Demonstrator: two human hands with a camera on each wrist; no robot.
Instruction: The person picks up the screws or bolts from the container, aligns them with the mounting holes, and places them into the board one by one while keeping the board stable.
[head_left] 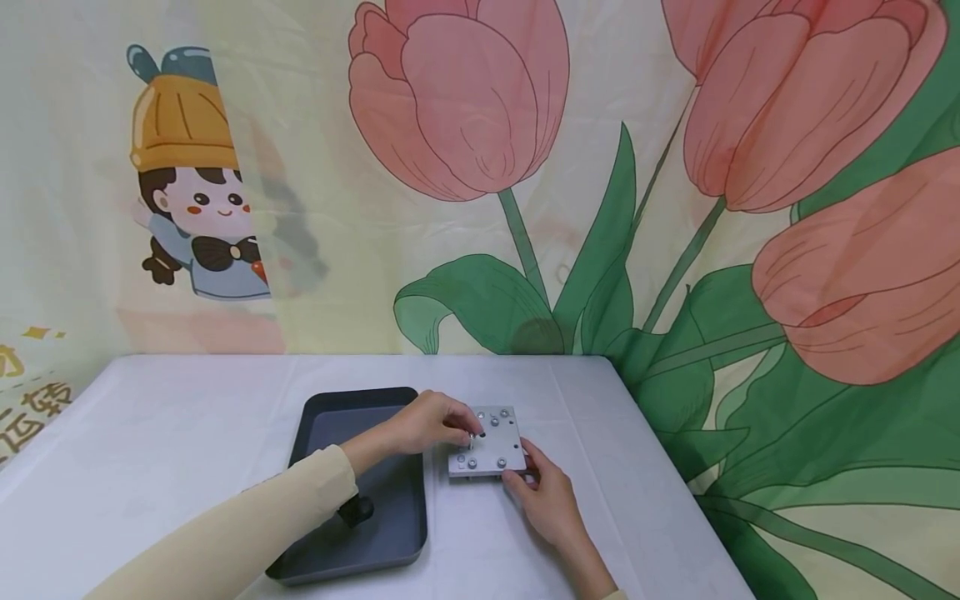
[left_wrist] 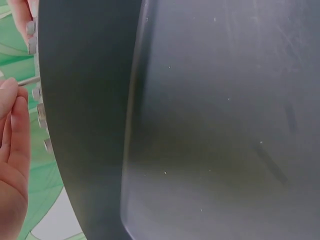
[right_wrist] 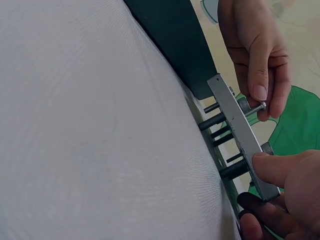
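Observation:
A silvery metal plate (head_left: pixel 489 448) with several socket-head bolts on top sits right of the tray. Bolt shanks (right_wrist: pixel 234 169) project from its underside in the right wrist view. My left hand (head_left: pixel 433 421) reaches over the tray to the plate's left part. Its thumb and fingertips pinch a thin, round-headed screw (right_wrist: pixel 256 109) that stands out from the plate's upper face. With thumb and fingers, my right hand (head_left: pixel 551 498) grips the plate's near right corner. The left wrist view catches only the screw's shaft (left_wrist: pixel 29 80) and some bolt heads beyond the tray wall.
A dark, shallow rectangular tray (head_left: pixel 397 533) lies left of the plate, under my left forearm. A small black object (head_left: pixel 356 510) shows in it, partly covered by the sleeve. White cloth (head_left: pixel 187 433) covers the table; a printed tulip curtain (head_left: pixel 480 108) hangs behind.

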